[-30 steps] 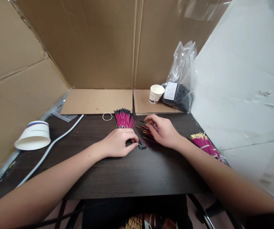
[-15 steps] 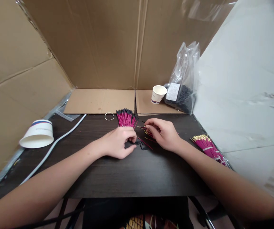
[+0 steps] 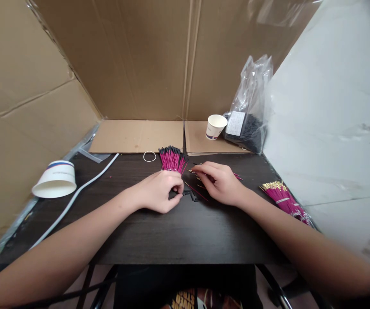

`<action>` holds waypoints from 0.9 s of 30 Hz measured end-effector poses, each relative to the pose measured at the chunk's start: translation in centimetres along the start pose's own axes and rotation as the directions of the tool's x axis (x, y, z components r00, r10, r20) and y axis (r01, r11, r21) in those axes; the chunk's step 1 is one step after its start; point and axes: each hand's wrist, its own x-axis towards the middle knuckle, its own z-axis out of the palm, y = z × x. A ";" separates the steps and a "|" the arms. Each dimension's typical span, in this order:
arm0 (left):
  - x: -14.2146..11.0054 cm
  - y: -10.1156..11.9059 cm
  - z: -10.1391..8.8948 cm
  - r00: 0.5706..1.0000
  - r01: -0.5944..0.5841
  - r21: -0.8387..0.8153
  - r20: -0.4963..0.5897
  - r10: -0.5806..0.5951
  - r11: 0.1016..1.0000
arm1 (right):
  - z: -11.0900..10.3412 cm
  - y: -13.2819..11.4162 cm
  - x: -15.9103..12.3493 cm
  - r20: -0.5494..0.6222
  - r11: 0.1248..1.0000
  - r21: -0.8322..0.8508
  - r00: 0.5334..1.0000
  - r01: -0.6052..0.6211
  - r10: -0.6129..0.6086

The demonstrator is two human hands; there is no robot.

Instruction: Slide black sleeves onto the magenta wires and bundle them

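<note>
On the dark worktop [image 3: 178,231], a small black connector [image 3: 188,194] is pinched in the closed left hand [image 3: 159,192] while loose magenta wires [image 3: 200,178] are picked through by the curled right hand [image 3: 221,182]; seating one gold-tipped wire seems in hand, calling for fine alignment.

Loose magenta wires [image 3: 200,180] lie scattered, perhaps gold-tipped, on desk.

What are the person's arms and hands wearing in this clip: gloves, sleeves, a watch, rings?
Nothing shows on them. The left hand and the right hand are bare, with no gloves, and no rings can be made out. Both forearms are uncovered from wrist to the frame's lower edge: no sleeves, watch, bands or straps in view. The fingernails look short and unpainted, though they are small in the picture.
</note>
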 end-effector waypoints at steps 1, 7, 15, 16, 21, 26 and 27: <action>0.0 0.0 0.0 1.000 0.004 -0.001 0.002 -0.004 1.000 | 0.1 0.1 -0.1 -0.006 1.000 -0.003 1.000 0.001 -0.001; 0.2 0.3 0.2 0.999 0.045 0.011 0.028 -0.046 0.999 | 0.5 0.1 -0.3 0.028 0.999 -0.001 0.999 -0.035 0.035; 0.4 0.2 0.8 0.995 0.025 -0.098 -0.093 -0.034 0.995 | -0.2 -0.9 0.1 -0.040 0.997 0.030 0.997 -0.066 0.067; 0.5 0.2 0.9 0.988 0.046 -0.161 -0.135 -0.068 0.986 | -0.2 -1.0 0.1 -0.035 0.995 0.035 0.995 -0.092 0.093; 0.8 0.2 1.7 0.929 0.144 -0.475 -0.237 -0.284 0.868 | -0.5 -1.4 0.0 -0.023 0.987 0.081 0.990 -0.135 0.137; 1.1 0.5 1.9 0.886 0.128 -0.662 -0.259 -0.385 0.739 | -0.6 -1.5 -0.1 -0.020 0.989 0.104 0.994 -0.107 0.110; 1.2 0.5 1.9 0.878 0.124 -0.676 -0.266 -0.397 0.727 | -0.6 -1.5 -0.1 -0.023 0.989 0.101 0.994 -0.108 0.111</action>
